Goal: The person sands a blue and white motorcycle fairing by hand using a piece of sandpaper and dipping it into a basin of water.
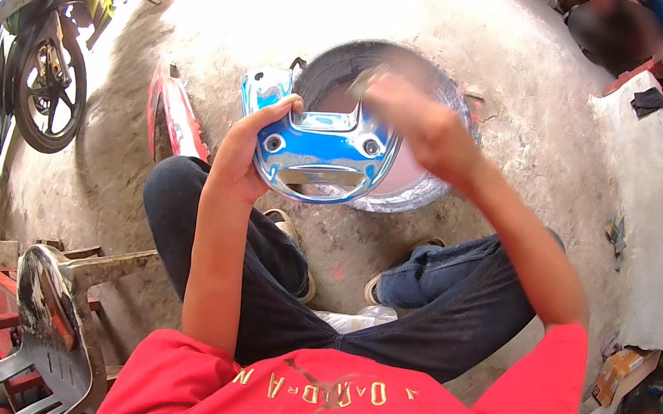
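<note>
My left hand is closed on the left side of a glossy blue and silver motorcycle body panel, its thumb over the upper edge. The panel has two round holes and a wide slot along its lower part. Held at a tilt, it overlaps the near left side of a round dark basin with pinkish liquid inside. My right hand is above the basin, beside the panel's upper right corner. Motion smears its fingers, and a small dull scrap at their tips is too blurred to name.
A red panel lies on the concrete floor left of the basin. Farther left stand motorcycles. A worn grey plastic chair is at the lower left. To the right is a pale slab with a black cloth on it.
</note>
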### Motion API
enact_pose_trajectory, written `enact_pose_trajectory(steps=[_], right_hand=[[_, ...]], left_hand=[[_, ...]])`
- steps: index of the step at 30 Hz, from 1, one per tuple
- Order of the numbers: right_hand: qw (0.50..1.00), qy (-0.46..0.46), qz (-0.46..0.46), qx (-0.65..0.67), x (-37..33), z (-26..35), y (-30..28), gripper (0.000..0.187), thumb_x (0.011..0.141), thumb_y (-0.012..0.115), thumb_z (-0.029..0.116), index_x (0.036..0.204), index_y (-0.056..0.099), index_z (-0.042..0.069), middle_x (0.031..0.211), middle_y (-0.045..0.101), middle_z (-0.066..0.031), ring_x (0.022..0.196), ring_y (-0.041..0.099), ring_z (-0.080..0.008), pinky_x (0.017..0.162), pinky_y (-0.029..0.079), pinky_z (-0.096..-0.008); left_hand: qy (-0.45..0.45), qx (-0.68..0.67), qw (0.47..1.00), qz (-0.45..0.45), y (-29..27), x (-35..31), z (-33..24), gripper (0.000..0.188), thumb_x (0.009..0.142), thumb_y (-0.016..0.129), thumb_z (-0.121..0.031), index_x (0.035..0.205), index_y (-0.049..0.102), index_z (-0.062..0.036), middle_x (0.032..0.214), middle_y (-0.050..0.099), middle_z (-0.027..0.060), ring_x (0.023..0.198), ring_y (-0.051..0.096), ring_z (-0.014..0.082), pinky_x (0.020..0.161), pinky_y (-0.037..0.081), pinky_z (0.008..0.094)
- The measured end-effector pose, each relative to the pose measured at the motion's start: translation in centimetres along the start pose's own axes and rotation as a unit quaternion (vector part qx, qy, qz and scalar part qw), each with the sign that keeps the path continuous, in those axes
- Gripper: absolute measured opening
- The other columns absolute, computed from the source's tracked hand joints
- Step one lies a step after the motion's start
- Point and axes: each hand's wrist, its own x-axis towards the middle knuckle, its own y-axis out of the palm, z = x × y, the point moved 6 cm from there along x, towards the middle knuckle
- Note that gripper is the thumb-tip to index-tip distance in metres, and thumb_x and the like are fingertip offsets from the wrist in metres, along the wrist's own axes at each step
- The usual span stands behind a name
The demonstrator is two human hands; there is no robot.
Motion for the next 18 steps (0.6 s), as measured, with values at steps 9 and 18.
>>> enact_pose_trajectory(steps=[9,18], right_hand=[[0.98,0.177,0.054,0.073,-0.3,-2.5,0.3,0.04,0.095,0.055,0.0,0.135,0.061,0.002,0.131,0.065,-0.0211,0.117,0.067,-0.028,0.098,0.056,-0.037],[0.994,0.1,-0.05,0.006,0.4,0.8,0.9,0.037,0.091,0.056,0.001,0.128,0.064,-0.002,0.129,0.065,-0.0242,0.127,0.06,-0.0352,0.108,0.049,-0.0408]], left_hand=[[0.01,-0.006,1.0,-0.003,1.1,0.3,1.0,0.018,0.098,0.064,-0.018,0.109,0.068,-0.0041,0.105,0.07,0.0083,0.094,0.07,0.0199,0.085,0.058,0.0341],[0.123,-0.038,0.984,-0.121,3.6,-0.4,2.7,0.03,0.104,0.057,-0.026,0.126,0.06,-0.0053,0.114,0.068,0.0091,0.104,0.068,0.0202,0.091,0.058,0.0382]])
